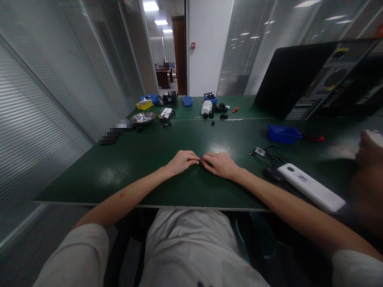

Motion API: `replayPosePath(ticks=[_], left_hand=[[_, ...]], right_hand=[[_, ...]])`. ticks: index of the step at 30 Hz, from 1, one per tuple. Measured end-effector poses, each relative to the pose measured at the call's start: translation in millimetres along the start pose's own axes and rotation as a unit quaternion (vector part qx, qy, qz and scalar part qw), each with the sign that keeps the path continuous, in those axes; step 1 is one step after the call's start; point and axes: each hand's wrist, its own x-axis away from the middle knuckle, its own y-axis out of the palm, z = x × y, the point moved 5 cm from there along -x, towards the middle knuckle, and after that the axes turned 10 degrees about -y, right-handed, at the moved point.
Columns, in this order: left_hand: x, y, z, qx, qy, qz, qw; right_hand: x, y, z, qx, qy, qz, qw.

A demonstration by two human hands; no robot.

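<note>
Near the middle of the green table, my left hand and my right hand meet fingertip to fingertip. Between them is a small black piece, pinched from both sides. It is mostly covered by the fingers, so its kind cannot be made out. Both hands are closed and rest low over the tabletop. Further back, straight ahead of the hands, lies another small black part.
At right lie a white power strip, black cable and a blue tray. Another person's hand is at the right edge. Behind stand a metal bowl, a white device, an orange screwdriver and a computer case.
</note>
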Motion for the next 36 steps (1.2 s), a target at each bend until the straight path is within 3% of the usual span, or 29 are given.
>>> replayPosePath(ticks=[7,15,22,30,36], left_hand=[[0,1.7,3,0.038,-0.018,0.007,0.999],[-3,-5.2,-10,0.076,-0.069,0.000,0.995],[-7,-10.5,-10,0.005,-0.041,0.063,0.997],[-14,-1.1,-14,-0.034,-0.005,-0.005,0.999],[-5,-10.3,-5,-0.037,-0.001,0.017,0.999]], right_hand=[[-1,4,-2,-0.024,0.009,0.012,1.000],[-1,3,-1,-0.027,0.001,0.004,1.000],[-2,2,-2,-0.025,-0.003,0.009,1.000],[-2,5,0,-0.036,-0.006,0.007,0.999],[-1,4,1,-0.036,-0.005,0.021,0.999]])
